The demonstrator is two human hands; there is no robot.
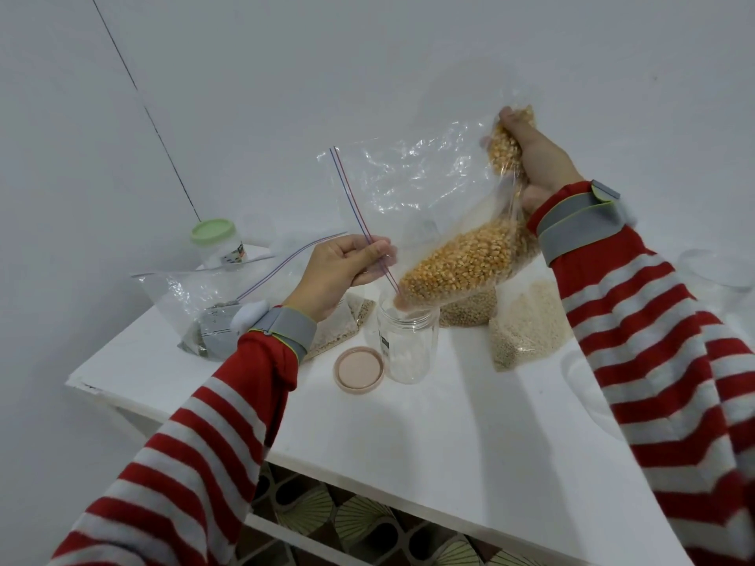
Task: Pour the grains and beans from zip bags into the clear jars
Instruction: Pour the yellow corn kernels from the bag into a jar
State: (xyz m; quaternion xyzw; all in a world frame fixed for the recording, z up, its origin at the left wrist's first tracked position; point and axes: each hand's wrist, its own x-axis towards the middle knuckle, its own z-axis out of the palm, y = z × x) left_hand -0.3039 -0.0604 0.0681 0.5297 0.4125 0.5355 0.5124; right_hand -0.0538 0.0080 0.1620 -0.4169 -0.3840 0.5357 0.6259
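My right hand grips the raised bottom corner of the corn zip bag, fingers curled round it, while my left hand pinches the zip edge. The bag's low corner sits over the open clear jar on the desk, pink lid beside it.

The white table bears an open clear jar, pink lid, green-lidded jar and grain bags.
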